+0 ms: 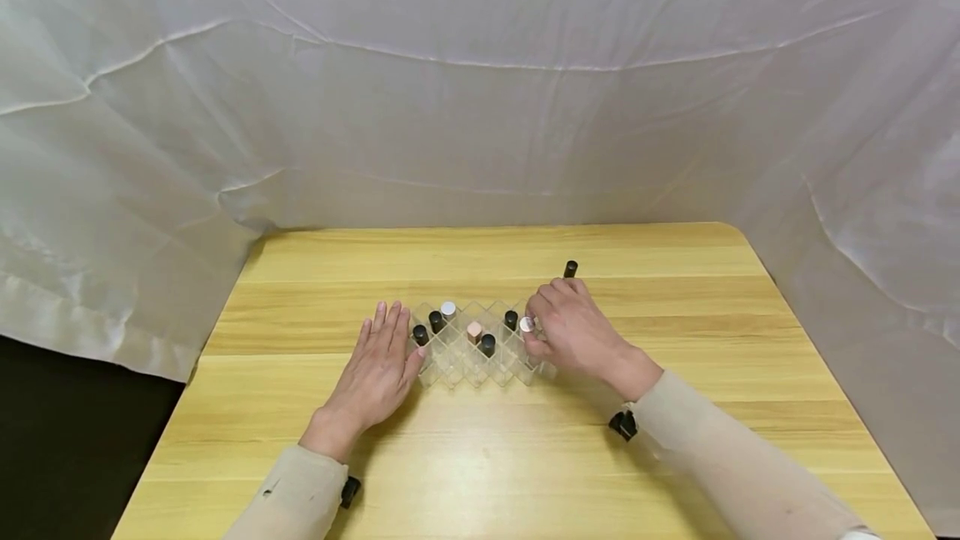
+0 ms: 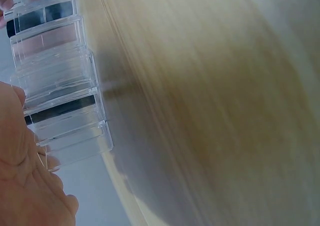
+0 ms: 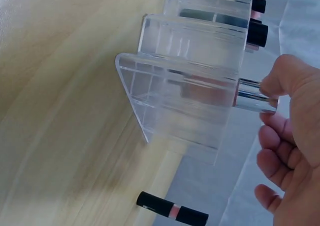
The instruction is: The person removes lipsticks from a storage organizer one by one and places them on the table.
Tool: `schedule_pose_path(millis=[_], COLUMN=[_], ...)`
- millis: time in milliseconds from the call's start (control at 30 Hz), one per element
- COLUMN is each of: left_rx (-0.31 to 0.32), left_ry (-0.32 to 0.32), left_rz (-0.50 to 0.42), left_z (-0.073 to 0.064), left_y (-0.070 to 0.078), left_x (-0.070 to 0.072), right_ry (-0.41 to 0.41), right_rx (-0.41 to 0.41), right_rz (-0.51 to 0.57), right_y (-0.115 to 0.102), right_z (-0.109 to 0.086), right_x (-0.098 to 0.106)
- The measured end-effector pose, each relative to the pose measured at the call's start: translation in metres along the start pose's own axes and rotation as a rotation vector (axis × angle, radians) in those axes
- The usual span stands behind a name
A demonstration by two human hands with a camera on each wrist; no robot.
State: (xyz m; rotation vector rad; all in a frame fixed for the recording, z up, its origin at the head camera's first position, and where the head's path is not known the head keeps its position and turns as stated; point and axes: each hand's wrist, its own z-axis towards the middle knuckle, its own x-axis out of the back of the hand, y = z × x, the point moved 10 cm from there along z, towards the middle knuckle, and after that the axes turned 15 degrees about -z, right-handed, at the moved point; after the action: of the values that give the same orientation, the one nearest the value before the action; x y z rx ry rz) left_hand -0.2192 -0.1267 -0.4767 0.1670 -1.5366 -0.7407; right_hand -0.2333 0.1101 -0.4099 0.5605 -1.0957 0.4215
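Note:
A clear acrylic lipstick organizer with diamond-shaped slots stands on the table. My left hand lies along its left end, fingers straight and thumb at the near left corner. The thumb and fingers of my right hand pinch the shiny silver cap of a lipstick, whose lower part sits inside a slot at the organizer's right end. Other lipsticks stand in slots: black-capped ones, a white-topped one and a pinkish-beige one. Beyond my right hand a black lipstick with a pink band stands upright on the table.
The wooden table has a rounded far right corner. A pale fabric curtain hangs behind it and along both sides. Dark floor shows at the lower left.

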Motion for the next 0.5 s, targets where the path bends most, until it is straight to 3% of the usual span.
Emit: schedule_pose_path(millis=[233,500], left_rx=[0.003,0.006], left_ry=[0.000,0.001], left_rz=[-0.001,-0.004], left_z=[0.0003,0.0003], left_y=[-0.0009,-0.0012], left_x=[-0.0006,-0.0005], right_ry=[0.054,0.073], right_rx=[0.045,0.056], right_rz=[-0.099,-0.126], right_y=[-0.0046,-0.0056], right_z=[0.0008,0.0007], right_x=[0.0010,0.0022])
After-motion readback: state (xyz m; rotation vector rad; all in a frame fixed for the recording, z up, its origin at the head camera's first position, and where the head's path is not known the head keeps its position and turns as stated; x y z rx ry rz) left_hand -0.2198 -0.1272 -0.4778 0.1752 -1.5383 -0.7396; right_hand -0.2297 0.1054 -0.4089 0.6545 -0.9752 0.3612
